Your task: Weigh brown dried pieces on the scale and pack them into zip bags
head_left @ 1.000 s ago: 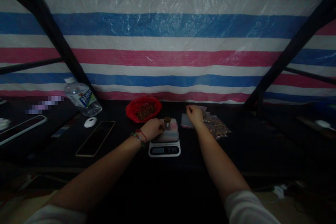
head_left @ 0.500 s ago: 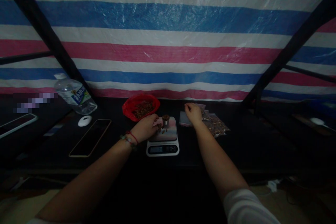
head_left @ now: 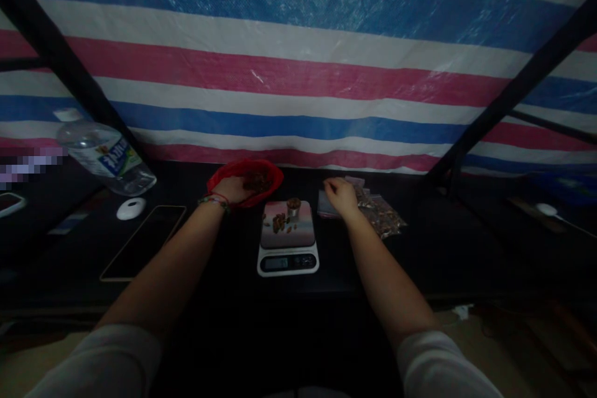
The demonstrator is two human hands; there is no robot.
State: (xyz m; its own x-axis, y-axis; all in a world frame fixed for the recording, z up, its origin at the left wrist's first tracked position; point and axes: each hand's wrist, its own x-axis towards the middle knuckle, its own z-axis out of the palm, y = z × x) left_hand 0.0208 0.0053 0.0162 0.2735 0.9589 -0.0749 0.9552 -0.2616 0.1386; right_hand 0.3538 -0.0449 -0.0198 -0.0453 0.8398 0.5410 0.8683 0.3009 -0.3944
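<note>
My left hand (head_left: 232,189), with a beaded bracelet and a red cord at the wrist, reaches into the red bowl (head_left: 273,185). Its fingertips are hidden among small brown dried pieces (head_left: 262,180). Right of the bowl stands a white kitchen scale (head_left: 264,263) with a lit display. On its plate are a small metal cup (head_left: 293,210) filled with brown bits and a loose heap of brown pieces (head_left: 280,222). Beside the scale my right hand (head_left: 344,198) rests over clear plastic bags (head_left: 325,206), its fingers curled together. Anything inside them is hidden. Filled zip bags (head_left: 385,217) lie right of it.
At the left are a large clear bottle (head_left: 109,158), a white oval case (head_left: 131,208) and a dark phone (head_left: 144,242) on the black table (head_left: 228,267). Another phone (head_left: 10,204) lies farther left. Slanted black posts (head_left: 508,93) and a striped tarp (head_left: 303,68) stand behind.
My left hand has moved from the scale plate leftward into the red bowl, and the heap on the plate is uncovered. My right hand has stayed by the bags. The view has shifted slightly.
</note>
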